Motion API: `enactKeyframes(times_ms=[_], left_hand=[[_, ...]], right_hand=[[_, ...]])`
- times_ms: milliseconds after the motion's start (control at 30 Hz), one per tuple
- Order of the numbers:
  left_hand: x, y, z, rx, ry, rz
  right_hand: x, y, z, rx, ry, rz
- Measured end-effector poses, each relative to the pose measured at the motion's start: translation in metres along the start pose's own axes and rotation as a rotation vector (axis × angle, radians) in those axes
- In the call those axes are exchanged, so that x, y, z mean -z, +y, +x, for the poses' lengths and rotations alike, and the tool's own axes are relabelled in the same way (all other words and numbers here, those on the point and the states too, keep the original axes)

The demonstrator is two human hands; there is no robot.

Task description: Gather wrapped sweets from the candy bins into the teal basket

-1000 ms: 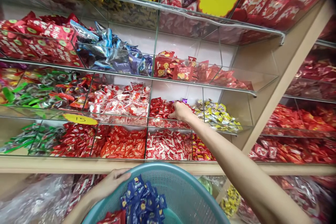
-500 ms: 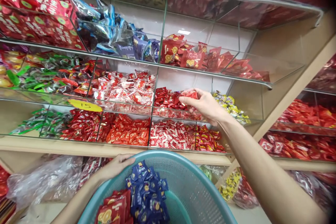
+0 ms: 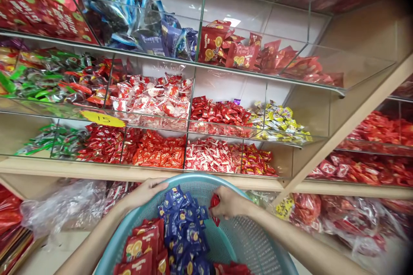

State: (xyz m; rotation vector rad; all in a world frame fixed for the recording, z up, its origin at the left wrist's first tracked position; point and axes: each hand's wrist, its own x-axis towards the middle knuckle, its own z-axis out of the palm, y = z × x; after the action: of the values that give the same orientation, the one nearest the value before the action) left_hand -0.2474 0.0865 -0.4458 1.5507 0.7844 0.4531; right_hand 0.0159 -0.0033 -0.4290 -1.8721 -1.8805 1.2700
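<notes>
My left hand (image 3: 145, 193) grips the rim of a teal plastic basket (image 3: 254, 234) at its far left side. Inside the basket, my right hand (image 3: 230, 203) pinches small red-wrapped candies (image 3: 215, 207) above the basket floor. Blue candy packets (image 3: 185, 232) fill the basket's middle. Larger red packets with an orange-slice print (image 3: 138, 242) lie at its left. More red packets (image 3: 230, 269) show at the bottom edge, partly cut off by the frame.
Glass-fronted shelves rise beyond the basket. Their bins hold small red candies (image 3: 221, 111), yellow-wrapped candies (image 3: 280, 120) and red orange-print packets (image 3: 241, 53). A yellow tag (image 3: 103, 118) reads 15. Clear plastic bags (image 3: 67, 208) lie beneath the wooden ledge (image 3: 97, 170).
My right hand has come down from the shelf bin into the basket with red candies. Red packets now show at the basket's bottom. The view has shifted slightly.
</notes>
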Motion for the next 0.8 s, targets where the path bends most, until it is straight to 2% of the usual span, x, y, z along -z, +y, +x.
enactKeyframes(times_ms=[133, 233, 367, 633, 800], left_hand=[[0.001, -0.001, 0.001, -0.027, -0.010, 0.007], [0.001, -0.001, 0.001, -0.026, 0.006, 0.048], [0.002, -0.001, 0.002, -0.016, 0.016, 0.081], [0.001, 0.000, 0.001, 0.000, 0.013, 0.057], [0.000, 0.000, 0.002, -0.017, 0.020, 0.076]], right_hand=[[-0.014, 0.017, 0.014, -0.131, 0.000, -0.304], [-0.017, 0.015, 0.017, -0.131, -0.078, -0.442], [-0.021, 0.006, 0.018, -0.081, -0.086, -0.596], [-0.030, -0.009, 0.021, 0.004, -0.115, -0.639], [-0.042, -0.018, 0.026, 0.008, -0.135, -0.688]])
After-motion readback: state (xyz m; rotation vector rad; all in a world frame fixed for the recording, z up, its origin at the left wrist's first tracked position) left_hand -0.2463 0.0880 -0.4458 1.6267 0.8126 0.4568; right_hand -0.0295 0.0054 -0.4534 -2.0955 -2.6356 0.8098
